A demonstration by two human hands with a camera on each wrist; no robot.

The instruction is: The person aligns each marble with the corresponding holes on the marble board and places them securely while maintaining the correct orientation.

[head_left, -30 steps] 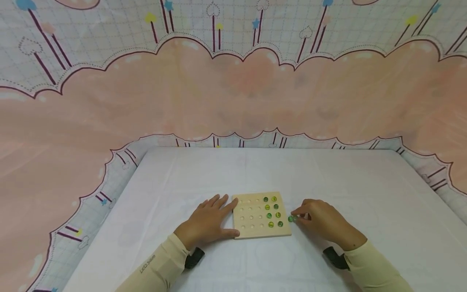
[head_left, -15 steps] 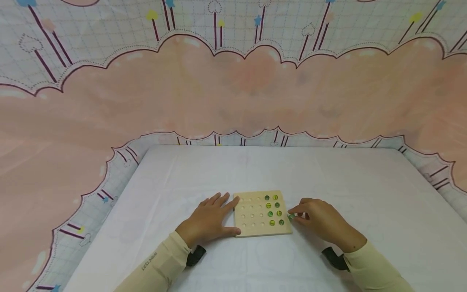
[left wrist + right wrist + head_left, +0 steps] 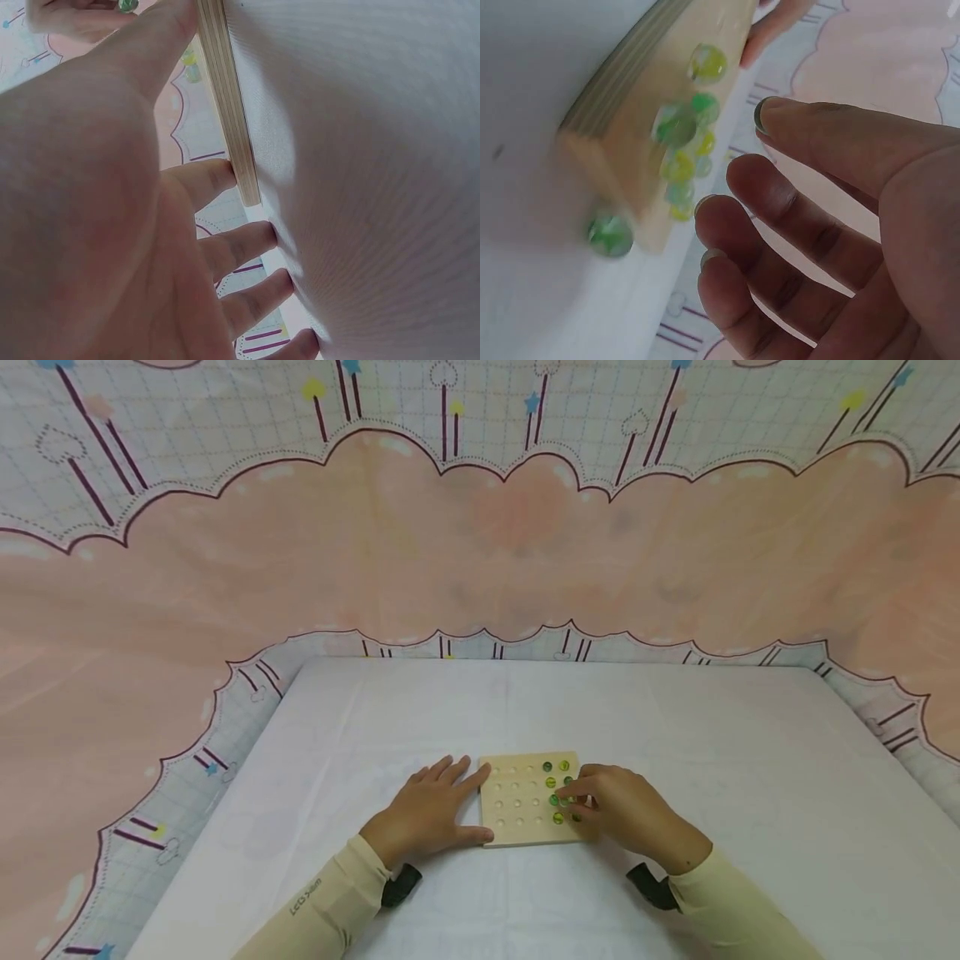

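Observation:
A pale wooden board with rows of round dimples lies on the white table. Its two right columns hold green and yellow marbles; the other columns are bare. My left hand is spread at the board's left edge, index finger and thumb touching it, the other fingertips on the table. Over the board's right side, my right hand pinches a green marble at thumb and index fingertip, partly hidden. Another green marble, blurred, shows off the board's side in the right wrist view.
White cloth covers the table. Behind it hangs a peach and white patterned backdrop. Dark wrist straps sit below the cuffs of the light sleeves.
My right hand has moved left from beside the board to over its right columns, carrying the green marble. My left hand has stayed at the left edge.

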